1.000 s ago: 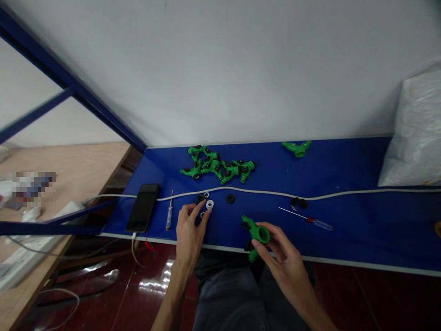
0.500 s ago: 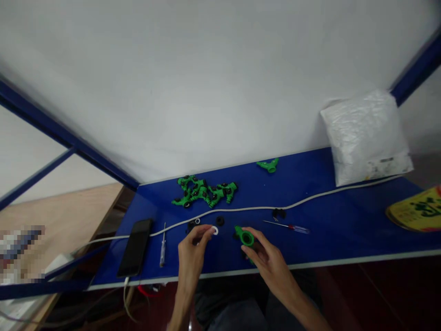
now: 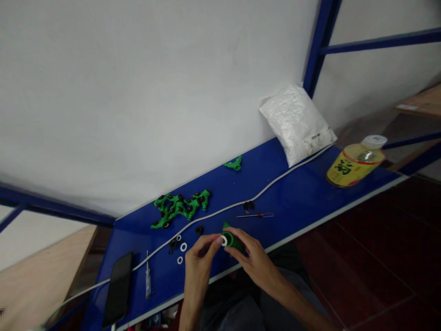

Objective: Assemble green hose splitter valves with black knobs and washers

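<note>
My left hand (image 3: 202, 257) pinches a small white ring washer (image 3: 224, 240) between thumb and fingertips. The washer is right at the round opening of a green plastic Y-shaped hose connector (image 3: 229, 238), which my right hand (image 3: 257, 259) grips near the table's front edge. Whether the washer touches the opening I cannot tell. Left of my hands lie two white rings (image 3: 183, 247), a smaller white ring and some black parts (image 3: 173, 243). A black round cap (image 3: 199, 230) sits just beyond my left hand.
Several green connectors (image 3: 177, 207) lie bunched toward the wall, with one green piece (image 3: 234, 163) apart. A white cable (image 3: 220, 211) crosses the blue table. Screwdrivers (image 3: 263, 214), a phone (image 3: 118, 287), a white plastic package (image 3: 296, 122) and a yellow-labelled bottle (image 3: 354, 163) stand or lie around.
My left hand has brought the white washer right to the connector's opening. The view has turned and shifted right, showing the whole bottle.
</note>
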Demonstrator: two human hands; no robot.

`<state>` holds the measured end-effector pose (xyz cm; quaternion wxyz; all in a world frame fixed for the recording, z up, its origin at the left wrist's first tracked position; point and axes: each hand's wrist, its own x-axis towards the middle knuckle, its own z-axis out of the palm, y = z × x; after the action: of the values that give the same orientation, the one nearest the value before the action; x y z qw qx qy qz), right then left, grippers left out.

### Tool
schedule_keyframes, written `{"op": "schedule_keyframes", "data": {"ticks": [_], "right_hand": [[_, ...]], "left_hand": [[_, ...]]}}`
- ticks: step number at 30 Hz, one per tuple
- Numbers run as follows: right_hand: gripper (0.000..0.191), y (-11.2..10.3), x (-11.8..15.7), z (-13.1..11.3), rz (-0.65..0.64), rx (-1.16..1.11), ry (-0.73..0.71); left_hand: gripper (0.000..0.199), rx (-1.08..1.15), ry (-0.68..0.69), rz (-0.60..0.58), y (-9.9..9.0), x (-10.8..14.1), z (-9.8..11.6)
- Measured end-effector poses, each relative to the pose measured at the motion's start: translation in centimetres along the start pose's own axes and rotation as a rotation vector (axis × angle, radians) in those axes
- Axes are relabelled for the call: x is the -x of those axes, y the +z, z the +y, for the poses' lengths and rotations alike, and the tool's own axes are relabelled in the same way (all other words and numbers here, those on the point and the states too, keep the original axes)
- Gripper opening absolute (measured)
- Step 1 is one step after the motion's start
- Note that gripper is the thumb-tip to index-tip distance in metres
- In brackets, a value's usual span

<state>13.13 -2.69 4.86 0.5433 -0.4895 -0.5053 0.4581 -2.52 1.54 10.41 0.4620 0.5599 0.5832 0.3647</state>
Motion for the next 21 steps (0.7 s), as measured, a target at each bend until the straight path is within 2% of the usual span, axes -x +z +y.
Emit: {"op": "schedule_keyframes", "data": {"ticks": [3, 11, 14, 17, 21], "right_hand": [[0.034, -0.3, 0.3, -0.2, 0.010, 0.015, -0.022], [0.037, -0.8, 0.7, -0.9, -0.014, 0.019, -0.025], [0.035, -0.7, 0.4, -1.0, -0.002, -0.005, -0.010], [0.033, -0.4, -0.3, -1.0, 0.034, 0.007, -0.015], [0.033, 0.0, -1.5, -0.5, 0.080, 0.072, -0.123]], "left_hand": [[0.031, 0.026, -0.009, -0.053, 0.6, -0.1, -0.2], [0.033, 0.051, -0.005, -0.081, 1.1, 0.2, -0.9], [0.036, 0.002, 0.078, -0.027, 1.6, 0.2, -1.6], [0.039, -0.032, 0.179, 0.088, 2.7, 0.0, -2.6], [0.048, 0.055, 0.149, 0.178, 4.4, -0.5, -4.2]]}}
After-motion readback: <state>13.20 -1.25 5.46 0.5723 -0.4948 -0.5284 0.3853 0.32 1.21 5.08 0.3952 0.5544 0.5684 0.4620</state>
